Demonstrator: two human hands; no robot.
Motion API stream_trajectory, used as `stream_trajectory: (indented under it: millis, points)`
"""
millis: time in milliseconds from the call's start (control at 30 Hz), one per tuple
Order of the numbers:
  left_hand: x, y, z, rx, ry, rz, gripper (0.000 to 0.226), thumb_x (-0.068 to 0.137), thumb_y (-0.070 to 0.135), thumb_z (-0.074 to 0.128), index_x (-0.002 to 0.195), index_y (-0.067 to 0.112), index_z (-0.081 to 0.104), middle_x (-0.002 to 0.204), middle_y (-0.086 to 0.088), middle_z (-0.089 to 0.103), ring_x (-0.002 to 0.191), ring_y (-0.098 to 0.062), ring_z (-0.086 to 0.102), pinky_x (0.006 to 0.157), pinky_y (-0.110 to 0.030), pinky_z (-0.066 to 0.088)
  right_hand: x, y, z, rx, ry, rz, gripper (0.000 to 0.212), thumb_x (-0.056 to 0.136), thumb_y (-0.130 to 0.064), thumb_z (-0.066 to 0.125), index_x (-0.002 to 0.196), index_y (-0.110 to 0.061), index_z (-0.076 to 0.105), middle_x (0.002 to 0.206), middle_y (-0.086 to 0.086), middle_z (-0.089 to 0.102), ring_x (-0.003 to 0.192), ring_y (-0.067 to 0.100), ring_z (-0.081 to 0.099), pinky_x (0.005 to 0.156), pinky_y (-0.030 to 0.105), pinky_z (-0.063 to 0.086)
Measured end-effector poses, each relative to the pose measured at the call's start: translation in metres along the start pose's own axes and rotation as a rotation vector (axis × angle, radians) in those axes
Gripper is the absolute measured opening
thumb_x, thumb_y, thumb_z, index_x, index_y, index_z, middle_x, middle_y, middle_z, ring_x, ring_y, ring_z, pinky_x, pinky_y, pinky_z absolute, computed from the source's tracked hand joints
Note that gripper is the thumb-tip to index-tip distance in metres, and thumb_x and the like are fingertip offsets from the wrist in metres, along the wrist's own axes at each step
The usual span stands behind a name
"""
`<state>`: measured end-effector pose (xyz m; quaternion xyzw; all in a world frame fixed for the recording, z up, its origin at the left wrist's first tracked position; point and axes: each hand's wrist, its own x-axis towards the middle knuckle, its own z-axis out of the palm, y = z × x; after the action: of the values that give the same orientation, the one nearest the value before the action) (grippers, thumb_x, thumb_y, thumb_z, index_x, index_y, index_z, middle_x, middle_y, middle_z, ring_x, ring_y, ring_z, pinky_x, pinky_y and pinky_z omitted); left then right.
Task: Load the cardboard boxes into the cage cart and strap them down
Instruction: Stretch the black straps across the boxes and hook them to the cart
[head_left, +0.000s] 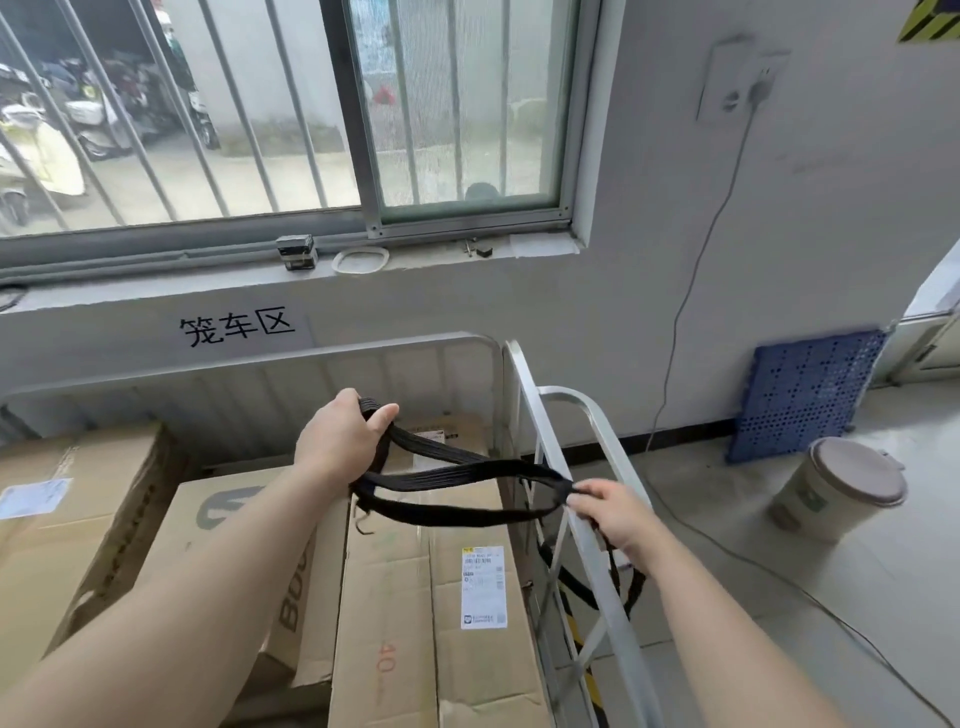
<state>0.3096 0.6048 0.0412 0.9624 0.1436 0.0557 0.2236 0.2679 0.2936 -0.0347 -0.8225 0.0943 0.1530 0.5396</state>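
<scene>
Several cardboard boxes (426, 597) stand packed inside the metal cage cart (524, 384), one bearing a white label. Above them stretches a black elastic strap (467, 473), looped in several strands. My left hand (343, 436) grips one bunched end of the strap over the boxes. My right hand (615, 512) pinches the other end beside the cart's right side rail. A metal hook hangs from the strap below my left hand. More black strap dangles outside the right rail under my right wrist.
A wall with a barred window and a sill rises behind the cart. To the right on the floor stand a lidded bucket (836, 488) and a blue perforated panel (805, 389). A cable (680, 322) runs down the wall and across the floor.
</scene>
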Motion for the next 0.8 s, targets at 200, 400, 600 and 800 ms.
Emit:
stream_trajectory:
  millis: [200, 400, 600, 800]
  points:
    - [-0.014, 0.004, 0.026, -0.067, -0.118, 0.042, 0.039, 0.096, 0.046, 0.049, 0.093, 0.007, 0.048, 0.084, -0.005, 0.057, 0.081, -0.028, 0.053, 0.067, -0.036, 0.039, -0.011, -0.04, -0.049, 0.403, -0.006, -0.105, 0.02, 0.097, -0.004, 0.047, 0.094, -0.007, 0.066, 0.086, 0.008, 0.071, 0.078, 0.015, 0.064, 0.072, 0.026, 0.047]
    - [-0.023, -0.002, 0.033, 0.069, -0.119, 0.101, 0.04, 0.097, 0.049, 0.046, 0.092, 0.01, 0.045, 0.082, -0.004, 0.059, 0.079, -0.028, 0.056, 0.067, -0.038, 0.043, -0.03, -0.071, -0.081, 0.624, 0.092, -0.256, 0.028, 0.094, -0.005, 0.034, 0.089, -0.006, 0.062, 0.099, 0.017, 0.066, 0.102, 0.031, 0.059, 0.09, 0.042, 0.043]
    - [-0.021, -0.006, 0.022, 0.069, -0.036, 0.062, 0.037, 0.097, 0.046, 0.047, 0.095, 0.009, 0.046, 0.088, -0.007, 0.061, 0.08, -0.031, 0.054, 0.066, -0.037, 0.039, -0.052, -0.118, -0.095, 0.776, 0.044, -0.398, 0.033, 0.094, -0.007, 0.03, 0.089, -0.008, 0.063, 0.101, 0.016, 0.072, 0.106, 0.032, 0.065, 0.098, 0.044, 0.044]
    - [-0.008, -0.019, -0.02, 0.164, 0.111, 0.055, 0.036, 0.099, 0.044, 0.044, 0.099, 0.008, 0.045, 0.098, -0.013, 0.063, 0.091, -0.035, 0.06, 0.067, -0.035, 0.039, -0.059, -0.143, -0.097, 0.795, 0.048, -0.472, 0.028, 0.093, -0.008, 0.033, 0.091, -0.01, 0.061, 0.1, 0.014, 0.071, 0.108, 0.032, 0.063, 0.099, 0.046, 0.044]
